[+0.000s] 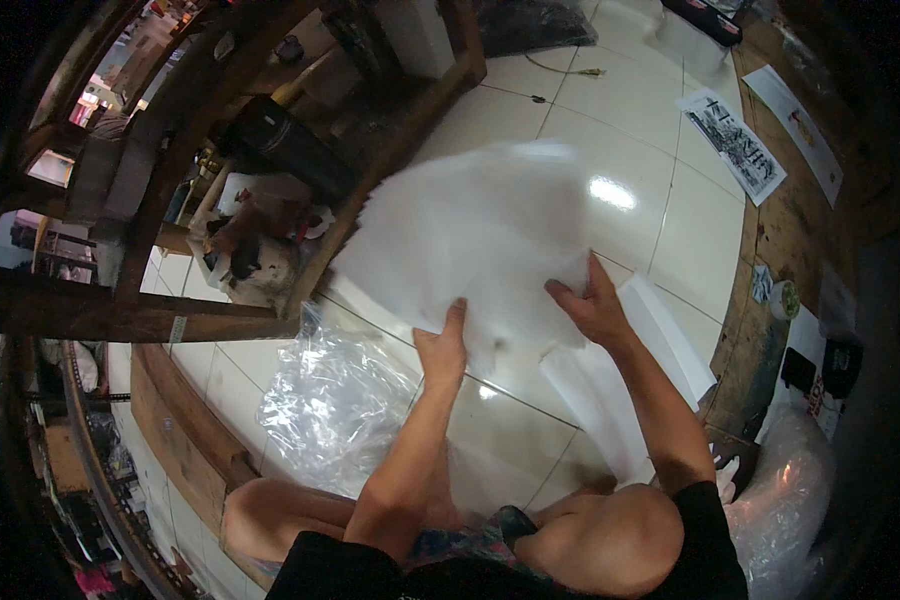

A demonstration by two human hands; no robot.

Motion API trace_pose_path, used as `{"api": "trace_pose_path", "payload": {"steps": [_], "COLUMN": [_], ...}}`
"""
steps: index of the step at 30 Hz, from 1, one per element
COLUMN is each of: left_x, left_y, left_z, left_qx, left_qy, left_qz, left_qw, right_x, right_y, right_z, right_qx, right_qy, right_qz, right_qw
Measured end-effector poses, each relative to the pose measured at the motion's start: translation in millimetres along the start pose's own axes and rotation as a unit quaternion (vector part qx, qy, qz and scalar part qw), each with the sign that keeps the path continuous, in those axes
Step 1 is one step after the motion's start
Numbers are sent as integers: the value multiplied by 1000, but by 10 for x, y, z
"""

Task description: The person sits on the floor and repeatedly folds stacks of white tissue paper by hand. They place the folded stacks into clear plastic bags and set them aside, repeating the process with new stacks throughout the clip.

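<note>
We grip a blurred white sheet [475,225] at its six-o'clock edge, left hand [444,347] and right hand [592,305] outstretched, fingers pinching it above clear plastic wrap [335,400].

A large white sheet [470,230], thin and slightly see-through, is held up above the tiled floor [670,230], spread wide and blurred at its far edge. Its near edge is gripped by both hands: the left hand [443,345] pinches the lower middle, the right hand [592,305] holds the lower right corner, where the sheet creases and folds.
</note>
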State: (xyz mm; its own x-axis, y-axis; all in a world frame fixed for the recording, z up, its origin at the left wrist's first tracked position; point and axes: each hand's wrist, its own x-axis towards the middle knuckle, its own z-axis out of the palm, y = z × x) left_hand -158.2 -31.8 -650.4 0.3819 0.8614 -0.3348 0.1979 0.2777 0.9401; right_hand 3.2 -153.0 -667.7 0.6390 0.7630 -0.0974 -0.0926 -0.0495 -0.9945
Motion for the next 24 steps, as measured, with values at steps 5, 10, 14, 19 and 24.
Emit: {"api": "trace_pose_path", "payload": {"steps": [5, 10, 14, 19, 24], "left_x": [47, 100, 181, -15, 104], "left_y": [106, 49, -52, 178, -175], "left_z": [-65, -4, 121, 326, 272], "left_qx": [-1, 72, 24, 6, 38], "left_qy": [-121, -165, -72, 17, -136], "left_qz": [109, 118, 92, 190, 67], "left_qw": [987, 977, 993, 982, 988], "right_x": [-65, 6, 56, -141, -165], "right_y": [193, 653, 464, 666, 480], "right_z": [-191, -208, -62, -217, -125], "right_qx": [-326, -282, -147, -381, -250], "right_qy": [29, 59, 94, 82, 73], "right_qz": [-205, -137, -28, -163, -144], "right_qw": [922, 948, 984, 907, 955]}}
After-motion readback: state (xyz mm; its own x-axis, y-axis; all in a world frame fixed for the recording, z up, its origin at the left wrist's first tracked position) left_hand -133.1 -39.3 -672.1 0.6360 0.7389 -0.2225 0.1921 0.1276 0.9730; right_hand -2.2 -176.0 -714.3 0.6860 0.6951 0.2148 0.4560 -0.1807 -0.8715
